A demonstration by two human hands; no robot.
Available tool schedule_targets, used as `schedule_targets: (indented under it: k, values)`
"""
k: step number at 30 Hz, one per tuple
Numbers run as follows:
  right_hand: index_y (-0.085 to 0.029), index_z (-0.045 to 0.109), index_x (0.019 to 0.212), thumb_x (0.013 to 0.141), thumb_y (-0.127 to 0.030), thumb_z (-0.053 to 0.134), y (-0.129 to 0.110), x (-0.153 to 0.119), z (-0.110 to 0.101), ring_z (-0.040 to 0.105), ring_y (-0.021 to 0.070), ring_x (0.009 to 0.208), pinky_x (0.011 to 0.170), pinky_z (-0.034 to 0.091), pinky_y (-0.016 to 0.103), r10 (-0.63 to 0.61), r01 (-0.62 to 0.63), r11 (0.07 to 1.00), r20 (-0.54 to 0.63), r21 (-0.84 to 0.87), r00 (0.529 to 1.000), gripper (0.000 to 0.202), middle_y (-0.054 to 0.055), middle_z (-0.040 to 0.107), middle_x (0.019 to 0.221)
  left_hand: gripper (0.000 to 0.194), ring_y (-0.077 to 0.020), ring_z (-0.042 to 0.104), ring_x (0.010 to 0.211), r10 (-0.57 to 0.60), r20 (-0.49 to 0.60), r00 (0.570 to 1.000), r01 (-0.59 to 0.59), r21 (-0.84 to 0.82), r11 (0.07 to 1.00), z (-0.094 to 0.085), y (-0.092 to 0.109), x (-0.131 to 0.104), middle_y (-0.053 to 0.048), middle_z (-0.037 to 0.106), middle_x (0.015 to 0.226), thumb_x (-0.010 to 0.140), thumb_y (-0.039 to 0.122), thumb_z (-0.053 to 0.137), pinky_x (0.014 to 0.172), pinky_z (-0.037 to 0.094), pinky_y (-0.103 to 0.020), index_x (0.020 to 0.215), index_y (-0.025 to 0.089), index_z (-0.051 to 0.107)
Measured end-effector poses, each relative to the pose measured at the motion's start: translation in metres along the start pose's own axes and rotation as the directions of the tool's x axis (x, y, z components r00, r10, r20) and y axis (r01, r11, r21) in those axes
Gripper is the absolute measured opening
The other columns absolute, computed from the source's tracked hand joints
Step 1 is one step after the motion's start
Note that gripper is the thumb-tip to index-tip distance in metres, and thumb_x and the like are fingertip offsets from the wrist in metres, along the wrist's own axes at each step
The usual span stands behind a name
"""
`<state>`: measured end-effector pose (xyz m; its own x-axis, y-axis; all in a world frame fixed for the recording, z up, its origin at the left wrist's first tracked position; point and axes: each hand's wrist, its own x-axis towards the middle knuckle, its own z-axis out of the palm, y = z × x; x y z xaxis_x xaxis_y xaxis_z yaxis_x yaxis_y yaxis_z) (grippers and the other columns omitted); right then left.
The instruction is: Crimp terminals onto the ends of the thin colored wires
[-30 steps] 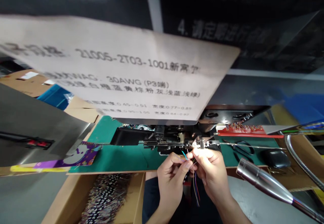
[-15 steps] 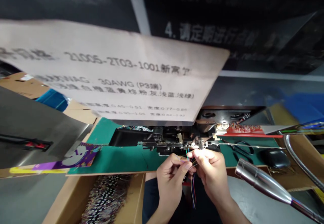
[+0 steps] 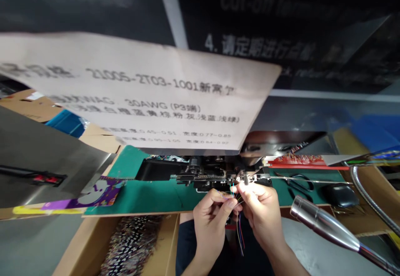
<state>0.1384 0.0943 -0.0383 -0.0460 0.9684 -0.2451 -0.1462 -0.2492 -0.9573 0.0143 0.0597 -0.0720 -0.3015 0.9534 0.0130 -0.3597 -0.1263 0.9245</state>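
Thin coloured wires (image 3: 241, 234) hang down between my two hands, with a few thin green and blue ends pointing up beside the fingertips. My left hand (image 3: 213, 217) pinches the wires between thumb and index finger. My right hand (image 3: 261, 211) is closed with its thumb and index fingertips together at the front of a black machine (image 3: 218, 176), gripping part of the same wires. The exact wire between the right fingertips is too small to make out. A narrow metal strip (image 3: 309, 179) runs sideways into the machine.
A large printed paper label (image 3: 175, 97) on the machine's dark cover fills the upper view. Below left, a cardboard box (image 3: 167, 242) holds many wire bundles. A silver flexible lamp (image 3: 325, 222) stands at right. Scissors (image 3: 300, 182) and a black rounded object (image 3: 340, 195) lie on the green mat (image 3: 150, 199).
A dark metal part of the machine above my right hand has dropped out of sight or blurred. Both hands hold nearly the same place, and the hanging wires have swung slightly right.
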Motion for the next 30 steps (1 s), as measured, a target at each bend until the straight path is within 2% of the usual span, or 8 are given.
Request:
schedule_targets:
  k: [5,8,11,14,17,23,26,30]
  values:
    - [-0.019,0.095,0.093,0.1,-0.059,0.084,-0.014,-0.009,0.002,0.037,0.0101,0.043,0.043,0.029,0.023,-0.07,0.073,0.989,0.03,-0.131,0.997,0.042,-0.003,0.053,0.049,0.025,-0.0165,0.079,0.057,-0.063,0.039,0.997,0.062,0.03,0.998,-0.004,-0.001,-0.001,0.001,0.083,0.073,0.099,0.028,0.09,0.054,0.062,-0.021,0.081,0.021,0.073]
    - [-0.02,0.096,0.093,0.099,-0.06,0.084,-0.016,-0.01,0.003,0.038,0.0107,0.043,0.044,0.035,0.024,-0.044,0.046,0.993,0.02,-0.108,0.999,0.043,-0.002,0.056,0.051,0.027,-0.0166,0.079,0.058,-0.061,0.036,0.997,0.06,0.037,0.998,-0.004,-0.002,-0.001,0.001,0.083,0.071,0.099,0.028,0.089,0.055,0.063,-0.021,0.079,0.021,0.071]
    - [-0.019,0.095,0.092,0.098,-0.066,0.083,-0.011,-0.006,0.002,0.033,0.0097,0.041,0.04,0.032,0.024,0.031,-0.03,0.999,0.041,-0.03,0.999,0.049,-0.003,0.053,0.049,0.026,-0.0167,0.079,0.057,-0.052,0.025,0.998,0.051,0.015,0.999,-0.003,-0.004,-0.002,0.002,0.083,0.072,0.101,0.028,0.087,0.057,0.064,-0.022,0.081,0.021,0.071]
    - [-0.018,0.093,0.089,0.098,-0.069,0.082,-0.003,-0.001,0.001,0.028,0.0075,0.038,0.038,0.024,0.022,0.042,-0.044,0.999,0.075,0.025,0.996,0.053,-0.005,0.049,0.047,0.021,-0.0172,0.08,0.06,-0.035,0.008,0.999,0.035,0.0,0.999,-0.003,-0.007,-0.002,0.002,0.083,0.075,0.101,0.027,0.087,0.059,0.065,-0.023,0.085,0.021,0.074]
    - [-0.018,0.092,0.084,0.097,-0.07,0.084,0.001,0.001,0.001,0.023,0.0063,0.037,0.037,0.021,0.021,0.042,-0.046,0.997,0.075,0.063,0.996,0.054,-0.007,0.042,0.043,0.019,-0.0169,0.08,0.063,-0.017,-0.025,1.0,0.017,-0.009,1.0,-0.003,-0.008,-0.002,0.002,0.081,0.076,0.099,0.027,0.089,0.061,0.065,-0.023,0.085,0.022,0.077]
    - [-0.018,0.092,0.086,0.1,-0.068,0.083,0.002,0.001,0.001,0.025,0.0069,0.038,0.041,0.026,0.023,0.049,-0.053,0.996,0.062,0.068,0.997,0.053,-0.008,0.041,0.041,0.021,-0.0177,0.08,0.061,-0.047,-0.026,0.999,0.047,-0.007,0.999,-0.002,-0.007,-0.001,0.0,0.083,0.077,0.1,0.029,0.088,0.06,0.065,-0.024,0.085,0.021,0.076]
    - [-0.017,0.093,0.086,0.098,-0.07,0.083,0.0,0.0,0.002,0.025,0.0069,0.037,0.039,0.024,0.023,0.052,-0.056,0.997,0.059,0.057,0.997,0.056,-0.006,0.044,0.041,0.021,-0.0183,0.08,0.06,-0.044,-0.02,0.999,0.044,-0.004,0.999,-0.002,-0.006,-0.001,0.0,0.084,0.077,0.1,0.029,0.088,0.058,0.065,-0.025,0.085,0.022,0.076]
    - [-0.017,0.095,0.094,0.094,-0.074,0.085,-0.007,-0.004,0.003,0.033,0.0092,0.038,0.04,0.037,0.025,0.043,-0.044,0.999,0.034,0.018,0.998,0.058,-0.004,0.054,0.046,0.023,-0.0185,0.079,0.057,-0.063,-0.001,0.998,0.063,0.012,0.998,-0.002,-0.001,0.0,0.001,0.083,0.073,0.098,0.03,0.089,0.055,0.064,-0.024,0.083,0.022,0.074]
